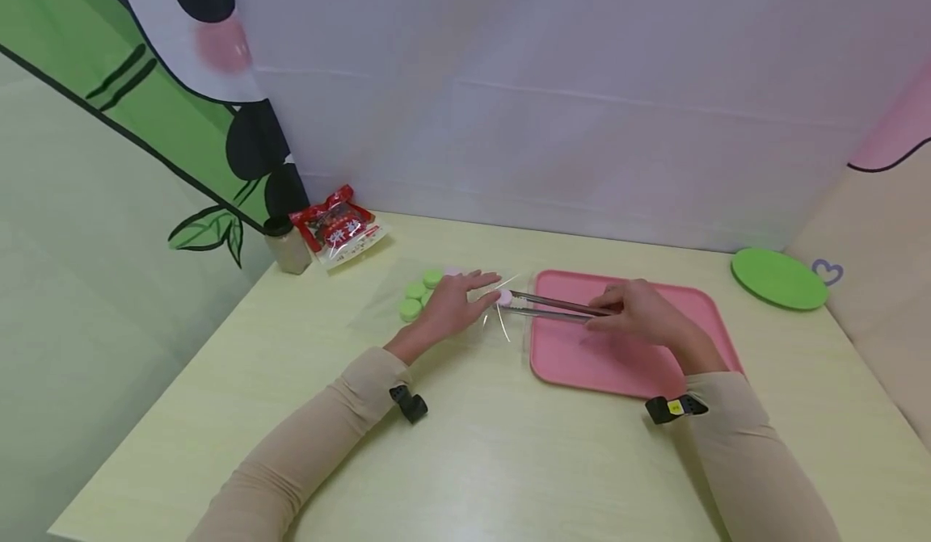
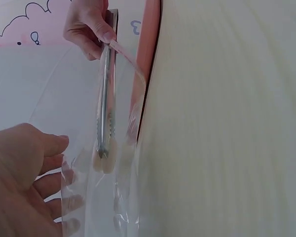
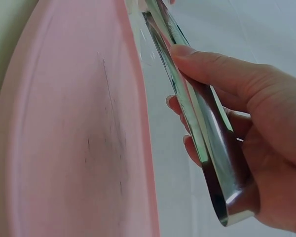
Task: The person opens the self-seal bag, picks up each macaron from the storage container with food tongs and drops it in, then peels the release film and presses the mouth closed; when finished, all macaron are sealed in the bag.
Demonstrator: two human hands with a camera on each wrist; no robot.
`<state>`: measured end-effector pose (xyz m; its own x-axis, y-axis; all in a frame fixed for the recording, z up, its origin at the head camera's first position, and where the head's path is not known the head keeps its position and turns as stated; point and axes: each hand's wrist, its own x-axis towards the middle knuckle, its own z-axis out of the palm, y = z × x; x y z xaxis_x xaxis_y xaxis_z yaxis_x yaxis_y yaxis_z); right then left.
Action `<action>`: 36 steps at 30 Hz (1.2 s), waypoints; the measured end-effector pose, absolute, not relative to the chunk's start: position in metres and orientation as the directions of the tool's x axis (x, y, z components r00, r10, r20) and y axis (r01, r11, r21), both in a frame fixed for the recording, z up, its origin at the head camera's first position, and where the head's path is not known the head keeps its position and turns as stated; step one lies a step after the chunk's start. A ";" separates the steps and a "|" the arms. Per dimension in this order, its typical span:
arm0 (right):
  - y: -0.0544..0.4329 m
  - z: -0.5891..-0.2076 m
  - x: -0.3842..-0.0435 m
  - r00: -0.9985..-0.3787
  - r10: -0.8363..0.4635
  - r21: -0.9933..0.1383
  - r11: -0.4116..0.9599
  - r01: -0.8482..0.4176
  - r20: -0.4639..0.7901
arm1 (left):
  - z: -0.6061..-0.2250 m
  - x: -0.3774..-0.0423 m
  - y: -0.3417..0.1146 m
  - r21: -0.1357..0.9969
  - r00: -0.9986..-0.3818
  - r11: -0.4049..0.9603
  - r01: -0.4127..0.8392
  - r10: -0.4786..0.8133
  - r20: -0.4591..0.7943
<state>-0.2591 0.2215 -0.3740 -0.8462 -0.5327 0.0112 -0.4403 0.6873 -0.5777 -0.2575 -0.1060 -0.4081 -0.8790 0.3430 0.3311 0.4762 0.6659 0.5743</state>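
My right hand (image 1: 643, 312) grips a pair of metal tongs (image 3: 214, 133). Between the tips of the tongs is a small round lilac piece (image 1: 504, 298). The tongs reach through the mouth of a clear plastic bag (image 2: 79, 118) lying on the table. My left hand (image 1: 454, 304) is at the bag, its fingers extended in the head view. In the left wrist view its fingers (image 2: 52, 185) show partly through the film, with the thumb apart from them. Several round green pieces (image 1: 416, 290) lie left of that hand, and another lilac piece (image 1: 452, 271) is partly hidden behind it.
A pink tray (image 1: 582, 364) lies under the right hand, its left edge beside the bag's mouth. Farther right is a round green plate (image 1: 780, 279). A red and white snack packet (image 1: 339, 228) and a dark-lidded jar (image 1: 288, 249) stand at the back left.
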 end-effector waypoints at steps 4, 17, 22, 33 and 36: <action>0.222 -0.373 -0.258 -0.843 -0.538 -0.580 0.681 -0.447 0.019 | -0.408 -0.257 -0.108 0.563 -0.865 0.657 0.501 0.369 0.339; 0.234 -0.369 -0.258 -0.827 -0.561 -0.562 0.675 -0.479 0.030 | -0.411 -0.261 -0.109 0.572 -0.844 0.625 0.531 0.334 0.420; 0.242 -0.370 -0.258 -0.816 -0.577 -0.580 0.660 -0.478 0.015 | -0.411 -0.261 -0.109 0.573 -0.849 0.631 0.523 0.329 0.413; 0.228 -0.380 -0.259 -0.802 -0.597 -0.625 0.622 -0.472 0.012 | -0.412 -0.262 -0.109 0.590 -0.836 0.599 0.541 0.310 0.452; 0.221 -0.383 -0.260 -0.807 -0.590 -0.635 0.618 -0.463 0.014 | -0.412 -0.263 -0.109 0.591 -0.837 0.600 0.539 0.303 0.455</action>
<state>-0.2603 0.2207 -0.3829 -0.8074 -0.5898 0.0143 -0.4630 0.6183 -0.6351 -0.2626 -0.1090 -0.4124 -0.8372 0.3035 0.4550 0.5389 0.6000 0.5912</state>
